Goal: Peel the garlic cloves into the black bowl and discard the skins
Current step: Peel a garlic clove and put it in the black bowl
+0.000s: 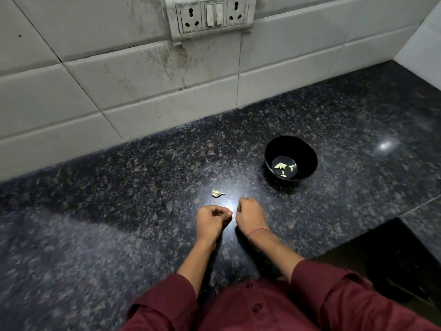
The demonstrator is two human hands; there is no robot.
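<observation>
Progress, judged from the head view, is well under way but not finished. Right of centre in the frame your black bowl [307, 156] stands upright on the desk [119, 211]. A few pale peeled cloves [280, 166] lie on its bottom, so that share of the work looks done.

Left of the bowl and apart from it, near the middle of the frame, one garlic clove [218, 193] lies on the desk with its papery skin and pointed tail on. That one is left to peel. It sits just above your hands and touches neither.

Your left hand [212, 219] and right hand [250, 216] are close together below centre, backs toward the camera, fingers curled inward and the tips almost meeting. Whether they pinch a clove or a scrap of skin is hidden by the fingers themselves — I cannot tell for either hand. If something is in there, my guess is that it is the clove in work.

I make out no loose skins on the desk, though pale flakes would be hard to spot on that speckled stone. At the lower right a dark recess [393, 259] beside the desk edge may be where the skins go — it is too dark to say. Discarding the skins is the part I cannot confirm either way.
</observation>
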